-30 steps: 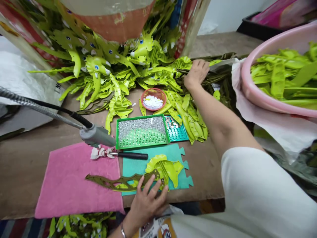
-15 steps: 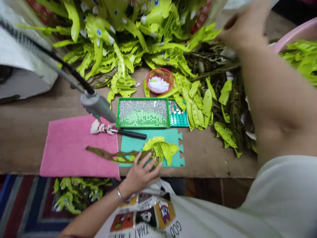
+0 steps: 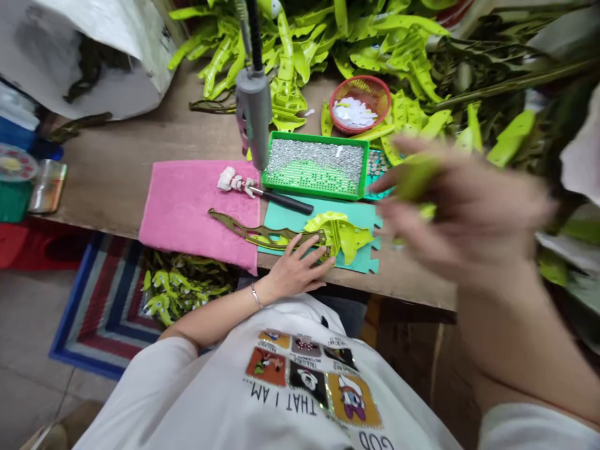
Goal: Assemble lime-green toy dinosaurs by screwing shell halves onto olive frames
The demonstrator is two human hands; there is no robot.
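Observation:
Fingers spread flat, my left hand (image 3: 300,265) rests on the near side of a dark olive plastic strip (image 3: 244,230) and a yellow-green plastic head-shaped part (image 3: 349,234). Both lie together across the pink towel and the teal foam mat (image 3: 285,215). Blurred by motion, my right hand (image 3: 469,212) is raised over the right of the table. Between its thumb and fingers is a yellow-green plastic piece (image 3: 417,178), its shape smeared. Past the mat stands a green tray (image 3: 316,195) of small silvery screws. A screwdriver with a black handle (image 3: 288,202) lies near it.
A grey electric screwdriver (image 3: 253,119) hangs left of the tray. The pink towel (image 3: 187,200) covers the table's left front. Behind are a red basket (image 3: 360,128) of white pieces and heaped yellow-green parts (image 3: 290,56). Olive parts (image 3: 473,69) crowd the right.
My right hand has come back from the far right pile, now with a yellow-green piece in it. My left hand stays on the parts. The camera view has shifted left and down.

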